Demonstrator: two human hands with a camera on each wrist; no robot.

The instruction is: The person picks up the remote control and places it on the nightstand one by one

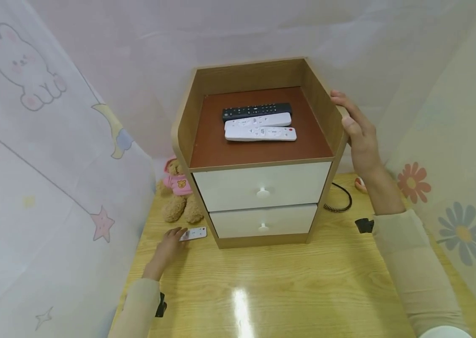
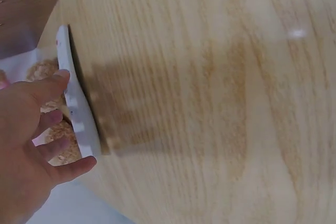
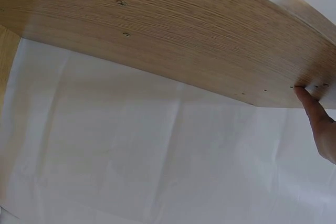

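On the wooden tabletop, my left hand [image 1: 169, 246] grips a white remote control [image 1: 196, 233] near its left end. In the left wrist view, the fingers of that hand [image 2: 31, 140] lie along and against the remote [image 2: 79, 106]. My right hand [image 1: 360, 136] holds the upper edge of the right side panel of a small wooden cabinet [image 1: 263, 241]; one digit touches the panel's outer face [image 3: 199, 45] in the right wrist view. On the cabinet's brown top lie a black remote [image 1: 259, 111] and two white remotes [image 1: 260, 134], the white ones partly overlapping.
Two white drawers with knobs, an upper drawer [image 1: 238, 188] and a lower drawer [image 1: 238, 223], face me. A teddy bear [image 1: 180, 185] in pink sits left of the cabinet. A dark coiled cord [image 1: 339, 210] lies right of it. Printed sheets [image 1: 73, 197] hang around the table.
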